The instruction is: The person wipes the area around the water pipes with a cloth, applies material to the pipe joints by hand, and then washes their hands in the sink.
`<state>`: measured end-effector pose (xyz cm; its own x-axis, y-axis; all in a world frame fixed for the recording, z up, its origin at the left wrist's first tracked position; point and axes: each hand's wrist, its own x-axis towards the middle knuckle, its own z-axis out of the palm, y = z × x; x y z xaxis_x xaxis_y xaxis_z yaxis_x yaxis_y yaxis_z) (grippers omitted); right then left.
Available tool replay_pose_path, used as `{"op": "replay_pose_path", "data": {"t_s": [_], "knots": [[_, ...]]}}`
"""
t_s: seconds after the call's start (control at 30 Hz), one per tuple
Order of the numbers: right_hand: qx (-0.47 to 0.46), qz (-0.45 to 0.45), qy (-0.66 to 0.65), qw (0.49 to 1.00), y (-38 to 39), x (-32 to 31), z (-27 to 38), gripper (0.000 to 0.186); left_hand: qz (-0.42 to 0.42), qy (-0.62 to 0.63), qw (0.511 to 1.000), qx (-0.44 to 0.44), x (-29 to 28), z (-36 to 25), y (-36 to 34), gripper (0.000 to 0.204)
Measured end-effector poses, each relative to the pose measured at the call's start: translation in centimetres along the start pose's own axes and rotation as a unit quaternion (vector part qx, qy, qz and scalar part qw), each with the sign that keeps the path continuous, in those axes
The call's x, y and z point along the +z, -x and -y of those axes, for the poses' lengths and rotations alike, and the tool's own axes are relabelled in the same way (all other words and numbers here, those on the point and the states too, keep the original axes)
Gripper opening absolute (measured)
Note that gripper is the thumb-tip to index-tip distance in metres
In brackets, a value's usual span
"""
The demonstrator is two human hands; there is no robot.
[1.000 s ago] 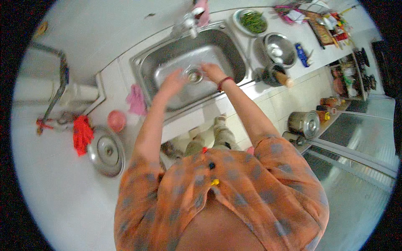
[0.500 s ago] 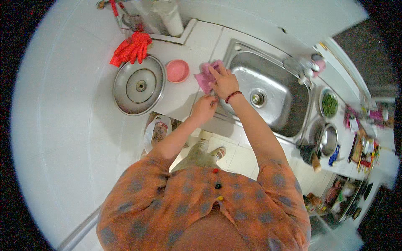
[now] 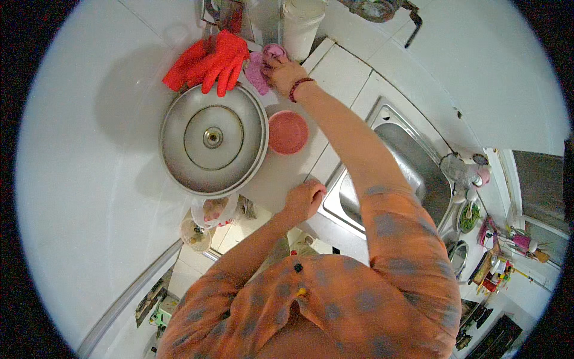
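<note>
My right hand (image 3: 286, 76), with a dark red bead bracelet at the wrist, reaches far across the counter. Its fingers are closed on a pink cloth (image 3: 257, 75), which lies by the back ledge beside a pair of red rubber gloves (image 3: 224, 63). My left hand (image 3: 304, 200) hovers at the counter's front edge, left of the sink. Its fingers are curled in, and I see nothing in them. Between my arms sits a small pink bowl (image 3: 288, 132). To its left, a large round metal lid (image 3: 197, 158) leans under the gloves' fingertips.
The steel sink (image 3: 412, 161) is partly behind my right arm. At the back stands a white lidded container (image 3: 301, 27). Below the counter hangs a white plastic bag (image 3: 215, 210). Green vegetables (image 3: 469, 216) lie in a bowl past the sink.
My right hand has carried the pink cloth from the sink's left rim to the back left, near the gloves. My left hand stays by the front edge. The view has shifted left.
</note>
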<state>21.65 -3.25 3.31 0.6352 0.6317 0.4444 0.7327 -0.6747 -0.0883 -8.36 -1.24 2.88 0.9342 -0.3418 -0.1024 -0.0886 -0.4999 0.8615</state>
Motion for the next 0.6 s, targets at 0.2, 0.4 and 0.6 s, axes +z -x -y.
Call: {"op": "replay_pose_path", "data": {"t_s": [0.2, 0.4, 0.6], "knots": [[0.006, 0.089, -0.037, 0.995, 4.1, -2.0, -1.5, 0.020, -0.034, 0.046, 0.998, -0.005, 0.0, 1.2, 0.6, 0.008], [0.199, 0.161, -0.111, 0.960, 8.0, -7.7, -5.7, 0.022, -0.034, 0.013, 0.999, 0.006, 0.4, 1.3, 0.0, 0.012], [0.255, -0.062, -0.047, 0.964, 1.3, -1.2, -11.8, 0.024, -0.045, 0.021, 0.999, -0.003, 0.9, 0.8, 0.4, 0.007]]}}
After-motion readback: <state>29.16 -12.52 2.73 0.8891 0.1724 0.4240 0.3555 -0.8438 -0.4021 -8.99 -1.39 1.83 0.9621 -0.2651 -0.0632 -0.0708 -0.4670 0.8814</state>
